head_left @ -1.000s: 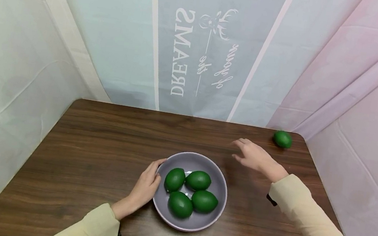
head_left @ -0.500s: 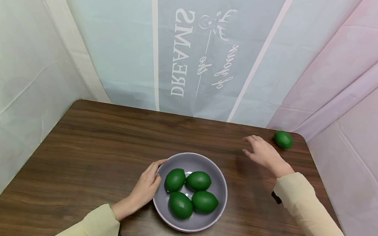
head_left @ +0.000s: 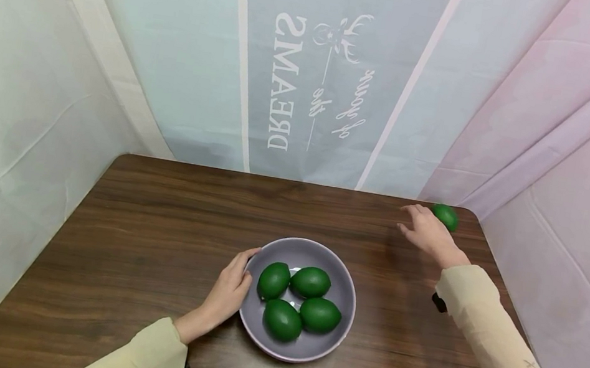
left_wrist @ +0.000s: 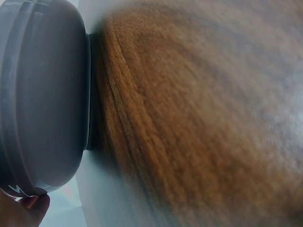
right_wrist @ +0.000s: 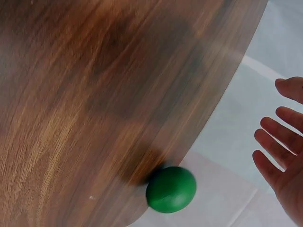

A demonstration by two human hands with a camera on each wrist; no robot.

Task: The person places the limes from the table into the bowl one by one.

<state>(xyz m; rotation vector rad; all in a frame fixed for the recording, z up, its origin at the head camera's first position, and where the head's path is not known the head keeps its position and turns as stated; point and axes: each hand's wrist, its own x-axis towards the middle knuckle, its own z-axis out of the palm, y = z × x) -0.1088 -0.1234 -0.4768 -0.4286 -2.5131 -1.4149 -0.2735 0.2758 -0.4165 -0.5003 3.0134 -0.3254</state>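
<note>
A grey-purple bowl (head_left: 287,351) stands on the dark wooden table, with several green limes (head_left: 283,320) lying in it. At its left side my left hand (head_left: 225,287) holds the rim. In the left wrist view the bowl's outer wall (left_wrist: 49,94) fills the left edge, with fingertips (left_wrist: 40,204) at its rim. My right hand (head_left: 430,231) hovers over the far right of the table, fingers spread and holding nothing. Just behind it a single lime (head_left: 446,217) rests near the corner, partly covered by the hand. The right wrist view shows that lime (right_wrist: 171,189) apart from the fingers.
The wooden table (head_left: 165,222) has its back edge against a pale blue-grey cloth (head_left: 308,167) with white lettering. White cloth walls (head_left: 14,126) close in the left and right sides. The lone lime sits close to the table's back right corner.
My right hand has moved to the right and farther back, from beside the bowl to the lone lime, now overlapping it in the head view. The left hand and bowl have stayed put.
</note>
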